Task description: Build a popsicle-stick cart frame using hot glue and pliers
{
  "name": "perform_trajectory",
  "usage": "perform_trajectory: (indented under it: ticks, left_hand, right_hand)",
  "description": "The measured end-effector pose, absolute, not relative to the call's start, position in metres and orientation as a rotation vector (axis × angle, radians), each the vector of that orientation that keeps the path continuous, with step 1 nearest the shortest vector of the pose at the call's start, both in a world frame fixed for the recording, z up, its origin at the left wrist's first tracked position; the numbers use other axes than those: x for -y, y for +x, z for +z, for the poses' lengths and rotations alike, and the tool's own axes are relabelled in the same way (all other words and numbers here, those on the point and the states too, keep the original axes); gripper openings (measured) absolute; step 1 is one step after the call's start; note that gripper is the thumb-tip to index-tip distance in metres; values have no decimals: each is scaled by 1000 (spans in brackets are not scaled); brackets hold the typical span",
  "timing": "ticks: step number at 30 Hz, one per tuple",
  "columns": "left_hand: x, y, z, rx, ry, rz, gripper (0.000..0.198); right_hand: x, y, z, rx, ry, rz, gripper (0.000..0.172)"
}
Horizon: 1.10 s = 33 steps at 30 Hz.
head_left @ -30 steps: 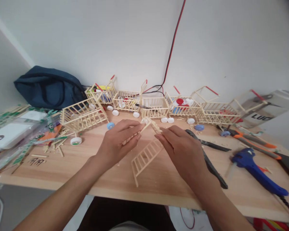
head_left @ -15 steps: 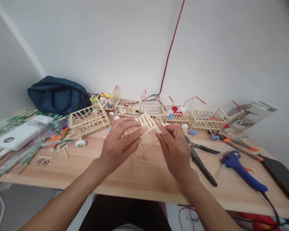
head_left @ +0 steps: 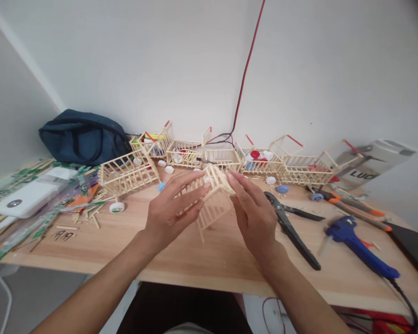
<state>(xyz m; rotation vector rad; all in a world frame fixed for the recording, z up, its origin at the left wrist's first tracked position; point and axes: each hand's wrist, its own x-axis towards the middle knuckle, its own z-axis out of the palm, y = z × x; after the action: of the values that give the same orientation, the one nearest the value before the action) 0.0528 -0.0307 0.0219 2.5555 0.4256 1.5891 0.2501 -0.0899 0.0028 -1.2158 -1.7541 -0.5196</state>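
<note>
Between my two hands, a small cart basket made of thin wooden sticks (head_left: 214,208) is held tilted above the table. My left hand (head_left: 174,202) grips its left side, thumb and fingers closed on the sticks. At the upper right corner, my right hand (head_left: 252,204) pinches the frame; the fingertips partly cover that corner. Behind the hands stands a row of similar stick carts with red handles, among them a cart (head_left: 128,174) at the left and another cart (head_left: 308,169) at the right. Some hold coloured bottle caps.
To the right lie black cutters (head_left: 294,234), a blue glue gun (head_left: 360,246), orange-handled pliers (head_left: 362,211) and a dark flat object (head_left: 413,246). At left are a white power bank (head_left: 29,192), stick packets and offcuts (head_left: 92,213). A blue bag (head_left: 83,137) rests against the wall.
My right hand's fingers have shifted and straightened over the corner of the stick basket. The basket's tilt has changed slightly, and more of its lower lattice shows. The left hand keeps its grip.
</note>
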Motion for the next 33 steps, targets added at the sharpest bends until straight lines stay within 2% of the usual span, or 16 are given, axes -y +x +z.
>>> perform_trajectory:
  ticks: [5,11,20,33]
  left_hand:
    - [31,51,19,-420,2496,1584,33]
    - [31,51,14,-391,2379,1581,43]
    - [32,52,14,-412,2356,1555,39]
    - [32,50,15,-379,2399,1535,40]
  right_hand:
    - [92,251,2,1784,-1170,-405,52]
    - [91,250,2,1768,-1129,-304,55]
    - [91,251,3,1761,-1110,-177,46]
    - [90,254,0,1775,-1069,-196,53]
